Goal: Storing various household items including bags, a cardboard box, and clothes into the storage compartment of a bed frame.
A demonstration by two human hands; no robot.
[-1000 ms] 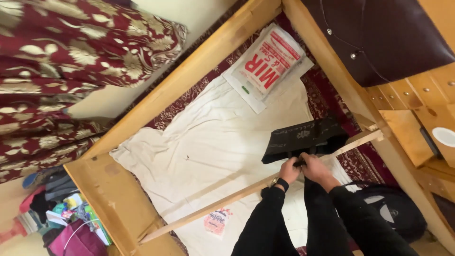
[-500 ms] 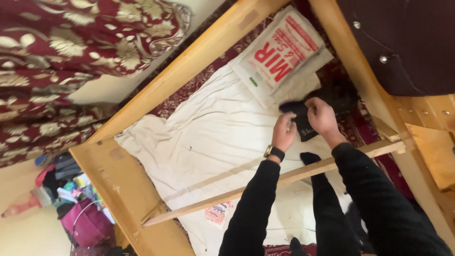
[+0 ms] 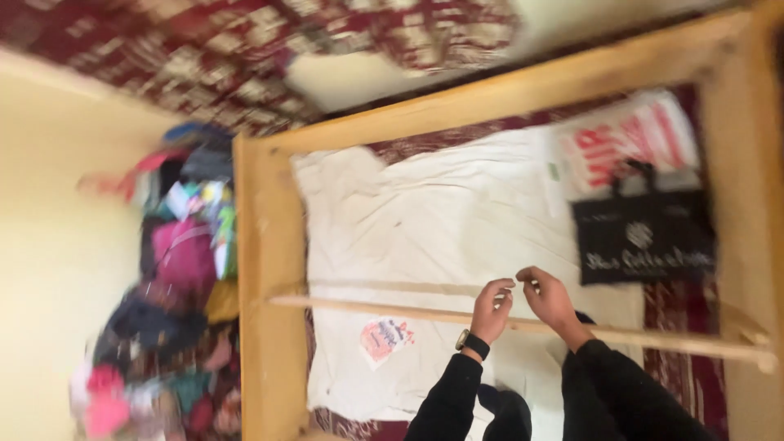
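Both hands meet just above a thin wooden slat (image 3: 621, 335) that crosses a wooden bed frame (image 3: 260, 269) from its left side rail to its right. The left hand (image 3: 492, 310), with a dark watch on the wrist, has its fingertips pinched together; the right hand (image 3: 549, 298) is curled beside it, fingertips nearly touching the left's. Whether they pinch something small between them cannot be told (the picture is blurred).

The slat rests on the frame's side rails, directly beneath the hands. It looks light, stiff and narrow, likely to flex in the middle, so it would be best held near both ends or with two hands set apart.

Below the slat a white sheet (image 3: 441, 220) covers the floor inside the frame. A black bag (image 3: 643, 237) with handles lies near the frame's right rail, partly over a red and white sack (image 3: 629, 143) at the far right corner. A heap of colourful clothes (image 3: 175, 269) sits outside the left rail.
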